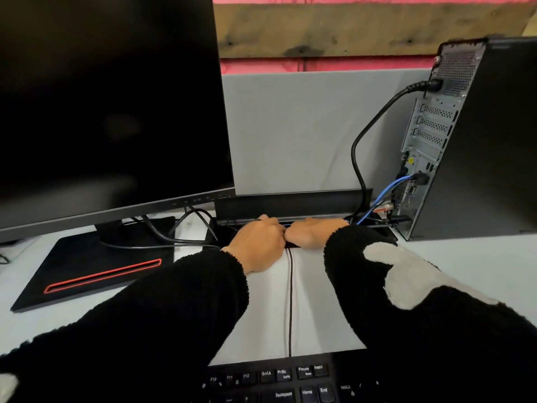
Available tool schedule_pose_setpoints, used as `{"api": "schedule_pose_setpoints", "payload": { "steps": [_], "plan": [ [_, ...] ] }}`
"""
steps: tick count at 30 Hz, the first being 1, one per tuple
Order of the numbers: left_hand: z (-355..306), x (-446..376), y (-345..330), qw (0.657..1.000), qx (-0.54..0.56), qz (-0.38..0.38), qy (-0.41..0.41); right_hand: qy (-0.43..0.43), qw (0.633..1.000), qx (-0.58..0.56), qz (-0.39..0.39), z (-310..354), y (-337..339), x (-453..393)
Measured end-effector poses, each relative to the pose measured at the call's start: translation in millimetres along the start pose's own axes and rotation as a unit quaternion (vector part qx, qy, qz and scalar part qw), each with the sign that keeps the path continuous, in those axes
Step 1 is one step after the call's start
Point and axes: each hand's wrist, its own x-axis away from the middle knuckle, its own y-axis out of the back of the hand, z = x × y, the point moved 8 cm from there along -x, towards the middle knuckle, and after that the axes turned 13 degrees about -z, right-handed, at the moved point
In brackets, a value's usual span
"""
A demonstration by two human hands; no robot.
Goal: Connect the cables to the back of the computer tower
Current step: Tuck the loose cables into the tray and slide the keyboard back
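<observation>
Nearest the camera sits the black keyboard (290,382), its thin black braided cable (290,301) running away across the white desk (465,263) to the dark cable slot (290,221) at the far edge. Largest in the scene is the black flat monitor (110,106) on the left, standing on a black base with a red-trimmed slot (96,266); to the far right stands the black computer tower (476,141), its perforated metal back turned toward the middle. Already seated there are a thick black power cable (374,123) near the top and a thin blue network cable (386,190) lower down. Both hands reach into the slot: the left hand (257,242) and right hand (313,232) lie side by side, fingers curled down out of sight, so whether they grip anything cannot be told. This looks like the step of fishing out another cable. Next, a loose plug must be drawn up and carried right to a matching free port low on the tower's back.
</observation>
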Motion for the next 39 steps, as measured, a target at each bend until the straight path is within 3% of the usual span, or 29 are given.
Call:
{"api": "schedule_pose_setpoints", "payload": {
  "steps": [4,7,10,11,14,16,19,23,26,28,29,31,33,37,39],
  "plan": [
    [10.5,-4.1,-21.4,0.979,0.066,0.158,0.107,0.01,1.0,-0.009,0.001,2.6,-2.6,-12.3],
    [18.3,-9.3,-39.0,0.963,0.005,0.255,0.083,0.019,0.999,0.034,-0.025,1.1,-3.7,-11.4],
    [13.6,-13.8,-40.6,0.965,0.01,0.252,0.069,0.059,0.993,0.042,-0.088,4.5,-2.9,-1.6],
    [17.2,-12.9,-39.7,0.963,0.027,0.246,0.108,0.082,0.987,0.041,-0.129,7.2,0.9,4.8],
    [10.8,-4.9,-24.2,0.978,0.043,0.17,0.113,0.112,0.964,-0.001,-0.243,10.9,15.4,19.1],
    [7.2,2.7,-11.6,0.984,0.054,0.123,0.118,0.115,0.972,-0.065,-0.196,14.1,11.9,22.1],
    [0.3,16.6,-1.9,0.985,0.024,0.132,0.106,0.105,0.976,-0.171,-0.088,18.5,10.7,32.2],
    [2.7,42.9,19.9,0.982,0.072,0.158,0.075,0.109,0.987,-0.094,-0.071,7.4,5.0,38.9],
    [29.2,56.7,79.1,0.987,0.105,-0.03,0.116,0.103,0.99,-0.057,-0.084,5.5,-3.0,41.6],
    [50.2,65.5,98.4,0.983,0.063,-0.09,0.147,0.1,0.991,-0.014,-0.085,9.4,-6.2,42.1],
    [54.1,69.4,95.4,0.987,0.038,-0.052,0.15,0.096,0.992,-0.002,-0.086,11.2,-7.2,42.1],
    [47.6,78.4,69.7,0.984,0.017,0.093,0.148,0.078,0.993,-0.001,-0.086,11.3,-8.6,38.2],
    [33.6,83.1,54.9,0.974,0.034,0.17,0.146,0.055,0.994,-0.017,-0.092,8.6,-8.5,33.6],
    [27.7,58.6,48.6,0.967,0.027,0.212,0.136,0.061,0.987,-0.06,-0.135,10.1,-2.5,31.7],
    [37.5,52.1,35.4,0.955,0.021,0.238,0.177,0.081,0.98,-0.063,-0.171,13.7,7.8,31.7]
  ]
}}
